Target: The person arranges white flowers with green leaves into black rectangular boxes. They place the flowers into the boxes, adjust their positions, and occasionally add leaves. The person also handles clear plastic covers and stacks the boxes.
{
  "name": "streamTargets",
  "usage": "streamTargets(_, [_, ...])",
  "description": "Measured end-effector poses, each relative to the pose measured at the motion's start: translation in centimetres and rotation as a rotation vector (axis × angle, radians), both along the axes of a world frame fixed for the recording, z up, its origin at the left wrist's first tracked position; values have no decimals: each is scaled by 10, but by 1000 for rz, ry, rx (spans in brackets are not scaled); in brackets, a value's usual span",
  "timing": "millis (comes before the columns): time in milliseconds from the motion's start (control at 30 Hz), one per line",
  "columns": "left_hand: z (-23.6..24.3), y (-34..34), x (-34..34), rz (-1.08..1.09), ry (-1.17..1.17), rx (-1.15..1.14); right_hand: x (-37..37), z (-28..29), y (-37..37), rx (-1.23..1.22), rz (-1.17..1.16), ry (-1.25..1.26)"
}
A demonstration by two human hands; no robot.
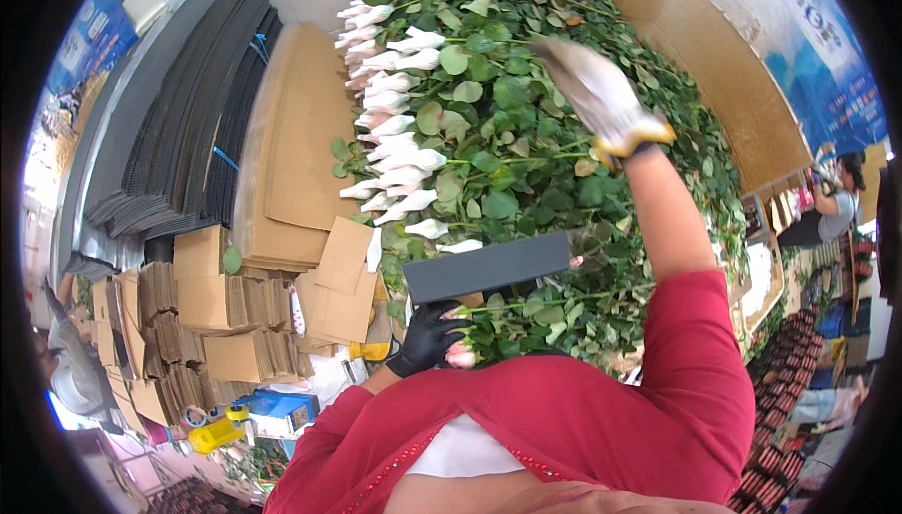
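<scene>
My left hand [425, 341], in a black glove, is closed around pale pink roses [460, 355] close to my chest; their leafy stems run off to the right. Just beyond it a dark grey corrugated strip [489, 268] lies slantwise and hides part of the stems. Over a large heap of cut roses [507, 138] passes my right hand [592, 91], in a white glove with a yellow cuff. Motion smears its fingers, so any grip is unclear. Many buds in the heap wear white netting sleeves [404, 159], heads toward the left and stems to the right.
Left of the roses stand dark corrugated sheets [178, 101] and brown cardboard sheets [301, 129]. Stacks of folded cardboard [211, 303] sit nearer, beside a yellow bottle [214, 435] and a blue box [282, 407]. A brown board [723, 72] borders the heap's right; another person [832, 204] is beyond.
</scene>
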State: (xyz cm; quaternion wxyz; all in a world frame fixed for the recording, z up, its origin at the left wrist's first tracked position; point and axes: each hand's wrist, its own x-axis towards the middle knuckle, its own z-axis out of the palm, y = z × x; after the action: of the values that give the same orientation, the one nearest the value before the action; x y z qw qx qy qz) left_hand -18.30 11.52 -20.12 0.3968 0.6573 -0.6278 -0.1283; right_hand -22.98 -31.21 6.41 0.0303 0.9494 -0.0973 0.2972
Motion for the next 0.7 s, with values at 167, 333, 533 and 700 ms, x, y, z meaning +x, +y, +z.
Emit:
streamTargets(167, [2, 0, 4, -95, -20, 100, 139, -61, -88, 111, -233, 193])
streamTargets(333, [-27, 10, -5, 15, 308, 268, 80, 9, -91, -250, -132, -219])
streamTargets(533, [5, -5, 5, 16, 133, 224, -167, 222, -154, -649, -883, 104])
streamTargets(700, [11, -12, 8, 16, 13, 63, -208, 220, 81, -392, -451, 181])
